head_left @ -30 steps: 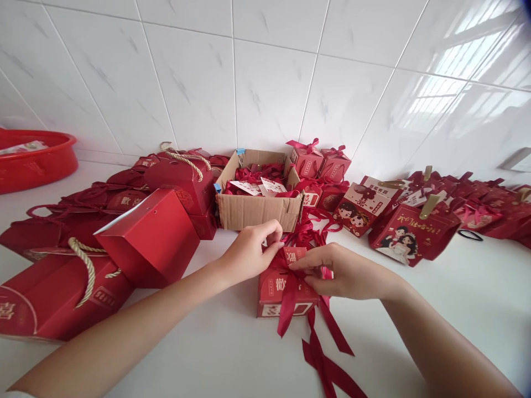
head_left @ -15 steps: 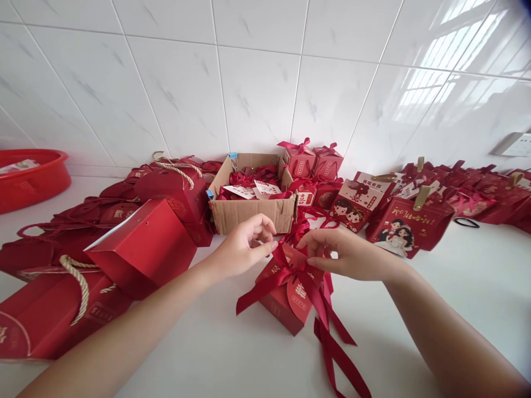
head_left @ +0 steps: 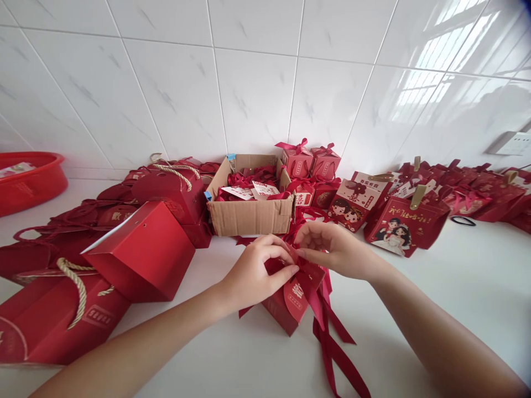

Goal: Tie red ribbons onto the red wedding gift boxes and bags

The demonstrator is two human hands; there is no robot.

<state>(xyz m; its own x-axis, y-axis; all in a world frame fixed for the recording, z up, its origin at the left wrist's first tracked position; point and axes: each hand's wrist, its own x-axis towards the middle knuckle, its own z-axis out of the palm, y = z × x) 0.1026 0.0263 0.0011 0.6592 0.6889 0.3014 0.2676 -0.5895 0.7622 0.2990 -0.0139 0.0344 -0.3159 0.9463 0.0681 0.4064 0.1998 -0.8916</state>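
Note:
A small red gift box (head_left: 286, 307) with gold lettering sits on the white table in front of me. Dark red ribbon (head_left: 317, 301) crosses its top, with long tails trailing down to the right. My left hand (head_left: 263, 271) reaches over the box top, thumb and fingers pinched at the ribbon's middle. From the other side, my right hand (head_left: 329, 250) pinches the ribbon close to the left fingertips. The exact spot where the ribbon is gripped lies partly hidden behind my fingers.
A cardboard box (head_left: 249, 216) with ribbons and cards stands behind. Larger red boxes with rope handles (head_left: 78, 293) fill the left, near a red basin (head_left: 33, 185). Printed gift boxes (head_left: 396, 226) and a black ring (head_left: 463, 221) are on the right. Behind is a tiled wall (head_left: 253, 94).
My left hand has moved right and down onto the ribbon, covering its left tail. My right hand has shifted slightly left, bringing the fingertips of both hands together.

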